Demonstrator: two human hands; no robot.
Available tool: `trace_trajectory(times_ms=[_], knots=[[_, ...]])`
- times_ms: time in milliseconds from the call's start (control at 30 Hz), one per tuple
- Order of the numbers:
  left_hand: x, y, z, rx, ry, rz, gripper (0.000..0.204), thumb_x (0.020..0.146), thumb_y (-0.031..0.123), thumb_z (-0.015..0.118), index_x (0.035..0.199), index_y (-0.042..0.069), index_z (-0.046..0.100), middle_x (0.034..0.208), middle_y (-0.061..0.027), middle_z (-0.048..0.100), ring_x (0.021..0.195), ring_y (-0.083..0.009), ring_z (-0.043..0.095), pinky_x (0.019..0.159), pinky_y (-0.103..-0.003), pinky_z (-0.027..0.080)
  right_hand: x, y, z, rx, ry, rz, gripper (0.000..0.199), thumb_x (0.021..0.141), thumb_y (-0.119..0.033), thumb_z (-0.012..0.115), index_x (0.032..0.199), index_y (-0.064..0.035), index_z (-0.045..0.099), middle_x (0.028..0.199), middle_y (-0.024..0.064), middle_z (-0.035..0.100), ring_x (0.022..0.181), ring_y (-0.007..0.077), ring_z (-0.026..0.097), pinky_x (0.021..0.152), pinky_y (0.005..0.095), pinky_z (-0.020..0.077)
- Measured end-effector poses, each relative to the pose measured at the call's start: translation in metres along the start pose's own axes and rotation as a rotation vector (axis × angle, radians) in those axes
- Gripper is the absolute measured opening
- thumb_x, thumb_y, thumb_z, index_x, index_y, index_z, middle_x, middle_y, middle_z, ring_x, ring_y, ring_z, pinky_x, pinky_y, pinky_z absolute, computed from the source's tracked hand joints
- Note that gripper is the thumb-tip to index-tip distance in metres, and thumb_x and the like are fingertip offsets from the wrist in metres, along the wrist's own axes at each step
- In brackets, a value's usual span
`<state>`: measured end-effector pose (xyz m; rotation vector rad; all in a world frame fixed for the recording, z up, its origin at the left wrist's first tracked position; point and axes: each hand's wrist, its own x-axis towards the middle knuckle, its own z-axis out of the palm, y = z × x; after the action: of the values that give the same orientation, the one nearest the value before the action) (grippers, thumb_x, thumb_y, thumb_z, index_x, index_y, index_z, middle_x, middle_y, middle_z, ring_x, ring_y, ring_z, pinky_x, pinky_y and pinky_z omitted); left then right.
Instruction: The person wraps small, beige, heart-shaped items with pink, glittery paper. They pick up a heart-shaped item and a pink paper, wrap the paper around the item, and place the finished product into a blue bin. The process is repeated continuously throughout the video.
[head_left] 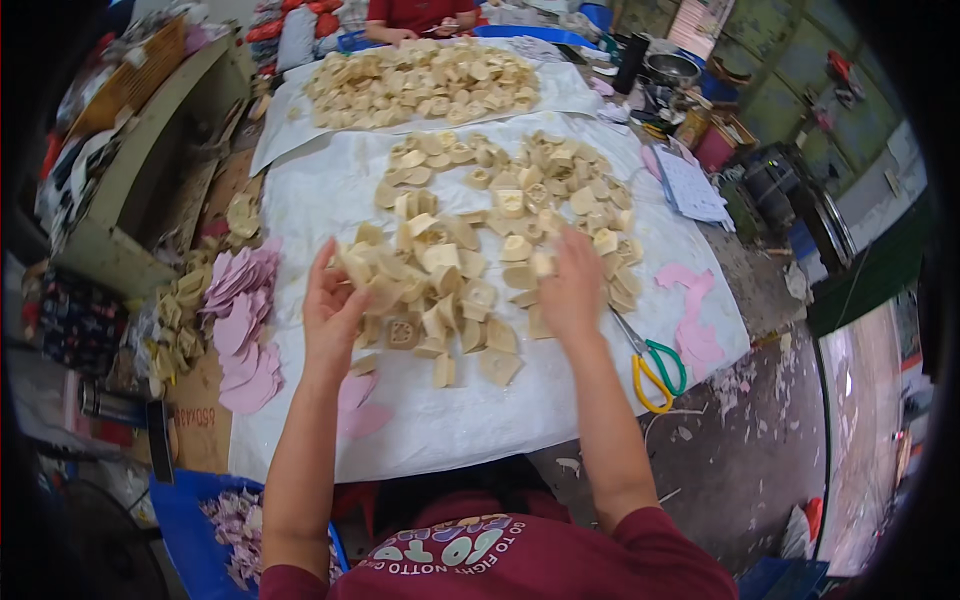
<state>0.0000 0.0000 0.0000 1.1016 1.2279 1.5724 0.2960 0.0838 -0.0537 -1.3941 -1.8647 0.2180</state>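
My left hand (333, 303) reaches to the left edge of a loose heap of beige moulded pieces (440, 258), its fingers and thumb apart, close against the outer pieces. These pieces are cup-like, with square ends and rounded flaps. Over the heap's right side is my right hand (574, 285), smeared by motion. A small pale piece (543, 265) shows beside its fingers; whether they grip it is unclear. Scissors (648, 372) with one green and one yellow handle lie to the right of my right forearm.
Pink flat cutouts (240, 320) are stacked at the table's left edge, with pink scraps (690, 315) on the right. A larger beige pile (420, 82) fills the far end, where another person (420, 18) sits. A blue tub (190, 520) of scraps stands below left.
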Motion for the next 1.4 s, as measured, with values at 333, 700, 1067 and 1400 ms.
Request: trace_trajectory(times_ms=[333, 700, 1067, 1400], knots=[[-0.023, -0.019, 0.022, -0.169, -0.032, -0.014, 0.066, 0.08, -0.005, 0.062, 0.14, 0.005, 0.037, 0.116, -0.0089, 0.055, 0.102, -0.0169, 0.058, 0.087, -0.031, 0.05, -0.009, -0.105, 0.03, 0.071, 0.003, -0.131, 0.049, 0.082, -0.016, 0.056, 0.128, 0.0019, 0.05, 0.145, 0.0162, 0.038, 0.139, 0.0346, 0.026, 0.113, 0.0568, 0.0135], [-0.035, -0.007, 0.084, -0.43, 0.036, -0.289, 0.039, 0.088, 0.011, 0.063, 0.124, 0.004, 0.047, 0.091, -0.0048, 0.062, 0.078, -0.01, 0.06, 0.066, -0.024, 0.049, -0.03, -0.119, 0.037, 0.679, -0.023, 0.13, 0.025, 0.091, -0.012, 0.053, 0.11, 0.0027, 0.06, 0.1, 0.0153, 0.066, 0.087, 0.0247, 0.062, 0.077, 0.0346, 0.0499], [-0.02, -0.052, 0.073, 0.918, -0.031, 0.5, 0.064, 0.082, 0.012, 0.063, 0.14, 0.004, 0.035, 0.134, -0.0233, 0.042, 0.127, -0.0401, 0.038, 0.107, -0.046, 0.03, 0.003, -0.095, 0.037, 0.405, 0.052, 0.014, 0.034, 0.094, -0.015, 0.046, 0.117, 0.0061, 0.057, 0.118, 0.0152, 0.062, 0.105, 0.0269, 0.059, 0.094, 0.0359, 0.0445], [-0.103, -0.006, -0.043, 1.057, 0.02, 0.309, 0.064, 0.086, 0.017, 0.062, 0.142, 0.003, 0.035, 0.147, -0.023, 0.031, 0.135, -0.0416, 0.03, 0.11, -0.053, 0.025, -0.037, -0.099, 0.007, 0.357, 0.13, -0.125, 0.047, 0.08, 0.0, 0.054, 0.127, 0.0016, 0.053, 0.134, 0.0169, 0.051, 0.126, 0.0327, 0.045, 0.108, 0.0415, 0.0319]])
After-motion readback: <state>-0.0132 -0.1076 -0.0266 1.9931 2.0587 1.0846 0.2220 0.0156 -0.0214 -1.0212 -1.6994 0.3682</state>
